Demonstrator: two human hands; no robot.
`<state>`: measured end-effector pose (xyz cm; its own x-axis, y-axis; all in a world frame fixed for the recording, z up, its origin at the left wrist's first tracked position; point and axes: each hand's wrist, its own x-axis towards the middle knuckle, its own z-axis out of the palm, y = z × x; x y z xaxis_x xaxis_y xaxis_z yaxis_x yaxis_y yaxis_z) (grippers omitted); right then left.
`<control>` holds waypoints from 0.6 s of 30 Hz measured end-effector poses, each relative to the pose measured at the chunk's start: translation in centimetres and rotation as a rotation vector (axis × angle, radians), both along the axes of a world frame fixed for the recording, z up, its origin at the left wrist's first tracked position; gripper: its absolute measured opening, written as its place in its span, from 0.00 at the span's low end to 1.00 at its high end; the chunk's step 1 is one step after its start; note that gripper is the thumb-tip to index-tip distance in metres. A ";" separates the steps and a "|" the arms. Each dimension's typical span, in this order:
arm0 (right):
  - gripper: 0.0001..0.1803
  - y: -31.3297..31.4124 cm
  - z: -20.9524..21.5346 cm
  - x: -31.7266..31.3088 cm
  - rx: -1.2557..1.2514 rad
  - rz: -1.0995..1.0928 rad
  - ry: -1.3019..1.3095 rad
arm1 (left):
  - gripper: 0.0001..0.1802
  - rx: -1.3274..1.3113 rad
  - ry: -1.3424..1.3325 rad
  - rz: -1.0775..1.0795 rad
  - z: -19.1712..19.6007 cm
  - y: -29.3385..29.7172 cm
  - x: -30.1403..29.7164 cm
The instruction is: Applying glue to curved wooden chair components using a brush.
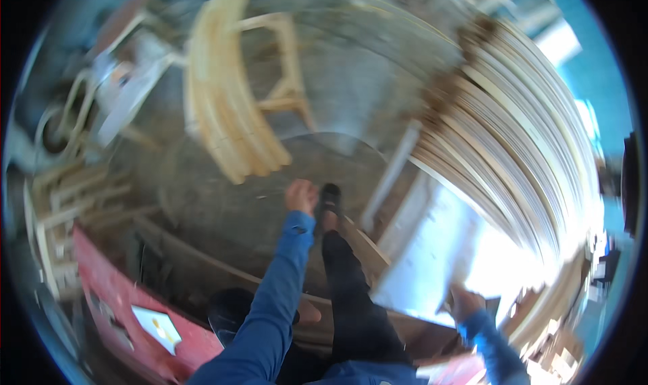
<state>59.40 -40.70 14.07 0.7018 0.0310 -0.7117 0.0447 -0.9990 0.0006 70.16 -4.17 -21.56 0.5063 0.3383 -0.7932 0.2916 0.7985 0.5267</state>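
Observation:
My left hand [302, 196] reaches out over the concrete floor in a blue sleeve, just left of my shoe [331, 197]. Its fingers look curled in, and I see nothing in them. Beyond it, long curved pale wooden strips [226, 94] lie side by side on a wooden trestle [287, 61]. At the lower right my right hand [466, 302] is by the edge of a bright, pale board [422, 250]. A small dark shape is beside that hand; motion blur hides its kind and whether the fingers grip it.
Tall stacked boards [513, 128] fill the right side. On the left stand a cluttered table [138, 81] and wooden frames [67, 216]. A red surface [128, 297] with a white sheet [156, 327] is at lower left. A plank edge [196, 253] crosses near my legs.

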 end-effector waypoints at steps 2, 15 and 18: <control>0.15 0.8 0.5 1.5 0.106 -0.017 0.082 | 0.18 0.049 -0.035 -0.102 1.7 2.5 -1.5; 0.15 -0.3 0.9 2.2 0.067 0.029 0.131 | 0.20 1.490 -1.045 -0.607 32.6 -9.7 5.4; 0.20 -0.8 0.3 2.3 0.065 0.092 0.194 | 0.22 1.685 -1.251 -0.649 37.5 -13.0 6.4</control>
